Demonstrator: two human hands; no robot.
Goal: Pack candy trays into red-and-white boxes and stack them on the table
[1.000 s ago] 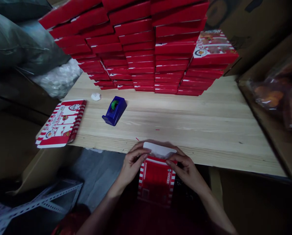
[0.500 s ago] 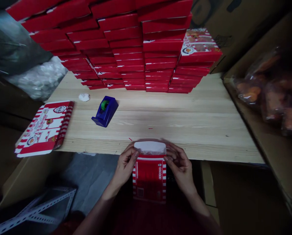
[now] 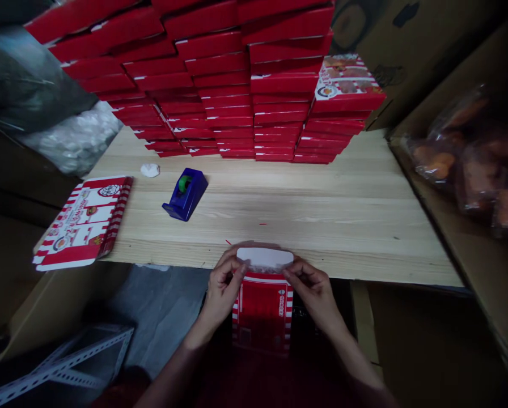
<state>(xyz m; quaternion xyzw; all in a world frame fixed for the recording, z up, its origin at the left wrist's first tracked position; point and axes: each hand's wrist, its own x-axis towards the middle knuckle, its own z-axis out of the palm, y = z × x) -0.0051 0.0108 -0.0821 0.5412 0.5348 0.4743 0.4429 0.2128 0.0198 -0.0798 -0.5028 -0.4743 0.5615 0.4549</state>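
At the table's front edge I hold a red and white striped carton [image 3: 262, 311] with its white end flap [image 3: 265, 256] at the top. My left hand [image 3: 226, 286] grips the upper left corner, thumb on the printed face and fingers behind. The upper right corner is pinched by my right hand [image 3: 313, 289] in the same way. Below the flap the mouth of the carton shows a pale, see-through strip; what is inside cannot be made out. The carton's lower end fades into shadow near my body.
A high stack of red boxes [image 3: 228, 107] stands at the back of the wooden table [image 3: 322, 209]. Left of centre sits a blue tape dispenser [image 3: 186, 195], near a white crumpled scrap [image 3: 150, 170]. Flat striped cartons [image 3: 84, 224] lie far left. Bagged orange items [image 3: 439, 161] fill a cardboard box at right.
My thumbs have moved in at the carton's mouth, and its white flap now leans differently, looking flatter. The view has shifted slightly.
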